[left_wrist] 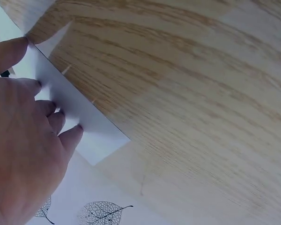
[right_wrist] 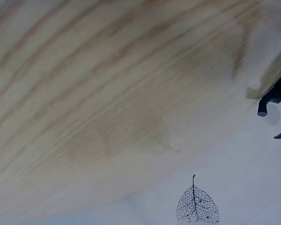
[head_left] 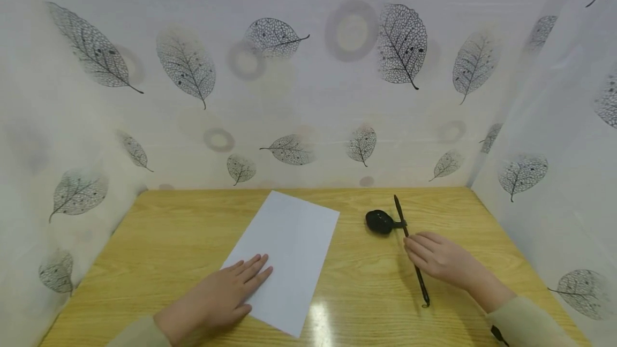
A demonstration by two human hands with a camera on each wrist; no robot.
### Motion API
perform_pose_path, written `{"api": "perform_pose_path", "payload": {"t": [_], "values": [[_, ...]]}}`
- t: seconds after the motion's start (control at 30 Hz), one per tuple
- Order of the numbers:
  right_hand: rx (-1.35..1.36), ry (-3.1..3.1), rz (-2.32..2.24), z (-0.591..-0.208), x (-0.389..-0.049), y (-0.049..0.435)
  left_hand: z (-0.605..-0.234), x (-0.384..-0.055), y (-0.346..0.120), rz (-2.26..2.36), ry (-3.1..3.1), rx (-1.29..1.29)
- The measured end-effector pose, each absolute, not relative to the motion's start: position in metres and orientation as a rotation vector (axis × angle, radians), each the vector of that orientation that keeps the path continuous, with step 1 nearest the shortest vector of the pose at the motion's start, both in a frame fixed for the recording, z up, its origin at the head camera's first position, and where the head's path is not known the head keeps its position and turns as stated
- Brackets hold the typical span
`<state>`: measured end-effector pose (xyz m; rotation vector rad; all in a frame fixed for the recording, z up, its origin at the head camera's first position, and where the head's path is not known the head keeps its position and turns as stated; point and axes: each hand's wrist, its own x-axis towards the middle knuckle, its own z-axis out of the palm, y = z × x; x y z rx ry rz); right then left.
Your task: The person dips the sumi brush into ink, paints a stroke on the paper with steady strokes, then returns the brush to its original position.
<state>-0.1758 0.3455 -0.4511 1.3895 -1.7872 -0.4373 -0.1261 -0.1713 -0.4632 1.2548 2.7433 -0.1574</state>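
Observation:
A sheet of white paper [head_left: 294, 250] lies at a slant on the table. My left hand [head_left: 226, 293] rests on its near left part with the fingers straight and spread; the left wrist view shows the fingertips on the paper [left_wrist: 103, 136] close to its edge. On the right, my right hand [head_left: 441, 258] pinches a dark calligraphy brush [head_left: 421, 283] near its middle. Its tip points to the back and its hanging loop toward me. Beside the brush is a small glossy black rounded piece [head_left: 379, 222], whose short stem reaches the brush shaft. My right hand is out of the right wrist view.
The wood-grain table [head_left: 159, 240] is bordered by a white curtain [head_left: 299, 100] with leaf prints at the back and on both sides. A small dark object [head_left: 498, 333] shows by the right sleeve. The right wrist view holds mostly table and, at its edge, a bent black piece [right_wrist: 274, 96].

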Motion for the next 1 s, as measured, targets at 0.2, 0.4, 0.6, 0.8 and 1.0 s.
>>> {"api": "perform_pose_path", "payload": {"t": [0.2,0.4,0.6,0.8,1.0], "values": [[1.36,-1.782,-0.411,-0.444,-0.174,0.343,-0.468,-0.129,-0.174,-0.154,2.761,1.285],[1.327,-1.78,-0.362,-0.439,-0.174,0.341,-0.469,-0.128,-0.172,-0.104,2.777,1.248],[1.293,-1.748,-0.198,-0.431,-0.174,0.332,-0.467,-0.125,-0.166,-0.035,2.797,1.193],[1.243,-1.714,-0.132,-0.42,-0.171,0.319,-0.472,-0.122,-0.158,-0.005,2.839,1.218],[1.182,-1.68,-0.071,-0.416,-0.171,0.306,-0.473,-0.121,-0.146,0.003,2.85,1.22]]}}
